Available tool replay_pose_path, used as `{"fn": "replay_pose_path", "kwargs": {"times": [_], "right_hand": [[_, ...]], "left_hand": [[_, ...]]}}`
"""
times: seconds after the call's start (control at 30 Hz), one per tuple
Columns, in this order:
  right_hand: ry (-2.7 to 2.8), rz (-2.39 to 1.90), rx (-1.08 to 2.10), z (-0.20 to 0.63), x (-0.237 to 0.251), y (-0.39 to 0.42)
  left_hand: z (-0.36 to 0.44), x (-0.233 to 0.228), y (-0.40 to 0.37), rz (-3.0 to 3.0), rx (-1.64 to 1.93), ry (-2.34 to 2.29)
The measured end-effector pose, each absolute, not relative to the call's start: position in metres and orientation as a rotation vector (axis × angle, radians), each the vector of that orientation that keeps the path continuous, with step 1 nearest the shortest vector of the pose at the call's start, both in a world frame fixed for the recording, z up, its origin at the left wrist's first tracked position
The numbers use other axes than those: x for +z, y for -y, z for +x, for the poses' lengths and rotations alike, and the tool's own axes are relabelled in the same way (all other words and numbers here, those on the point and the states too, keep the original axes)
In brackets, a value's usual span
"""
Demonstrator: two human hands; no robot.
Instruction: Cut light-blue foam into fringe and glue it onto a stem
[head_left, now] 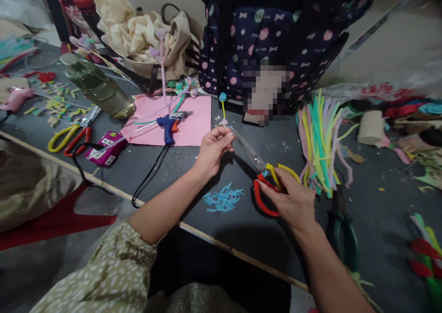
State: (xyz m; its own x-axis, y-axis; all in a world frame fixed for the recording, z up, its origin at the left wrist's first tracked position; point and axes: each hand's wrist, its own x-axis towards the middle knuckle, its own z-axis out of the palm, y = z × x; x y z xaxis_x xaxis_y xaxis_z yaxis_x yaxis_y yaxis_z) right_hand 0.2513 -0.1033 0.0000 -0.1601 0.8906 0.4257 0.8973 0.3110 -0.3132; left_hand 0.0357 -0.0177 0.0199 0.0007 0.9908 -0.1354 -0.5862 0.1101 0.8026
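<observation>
Far over at the left edge of the dark table [241, 221]: a pink glue gun [15, 97], scattered paper scraps, then a spare pair of scissors [69, 136] with one yellow and one red handle, lying flat. Just right of those, a magenta box [103, 148] with a black cord, and behind it a greenish bottle [98, 88] tipped on its side. Further along, toward the back edge, a pink sheet [193, 126] carrying a blue glue gun [168, 126], its black cable trailing off the near edge. Behind that, a beige bag [172, 46] stuffed with cream cloth, and a navy dotted bag [269, 32].

Near the middle, left hand [212, 152] raised above the table, fingertips pinched on a small fuzzy piece [223, 122], pale grey-lilac, frayed at the end; whether joined to the yellow stem with a blue pom-pom [223, 96] behind, cannot tell. Below that hand, a little heap of blue snippets [223, 198] near the front edge.

Right of centre, right hand [293, 202] closed through the handles of the working scissors [262, 170], red loop and yellow loop, long steel blades slanting up-left with the tips meeting the fuzzy piece; blades close together. Beyond, a bundle of pipe cleaners [319, 142] in green, pink and yellow, and a paper roll [370, 126] toward the right edge.
</observation>
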Motion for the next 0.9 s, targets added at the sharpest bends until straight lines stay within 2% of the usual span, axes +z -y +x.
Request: {"fn": "replay_pose_path", "kwargs": {"times": [0.27, 0.4, 0.9], "right_hand": [[1.974, -1.772, 0.013, 0.252, -0.006, 0.094], [1.991, -1.893, 0.143, 0.247, 0.004, 0.093], [1.955, -1.765, 0.109, 0.251, -0.005, 0.095]], "left_hand": [[0.032, 0.009, 0.009, 0.621, 1.309, -0.847], [0.030, 0.008, 0.007, 0.589, 1.319, -0.866], [0.031, 0.008, 0.008, 0.615, 1.333, -0.801]]}}
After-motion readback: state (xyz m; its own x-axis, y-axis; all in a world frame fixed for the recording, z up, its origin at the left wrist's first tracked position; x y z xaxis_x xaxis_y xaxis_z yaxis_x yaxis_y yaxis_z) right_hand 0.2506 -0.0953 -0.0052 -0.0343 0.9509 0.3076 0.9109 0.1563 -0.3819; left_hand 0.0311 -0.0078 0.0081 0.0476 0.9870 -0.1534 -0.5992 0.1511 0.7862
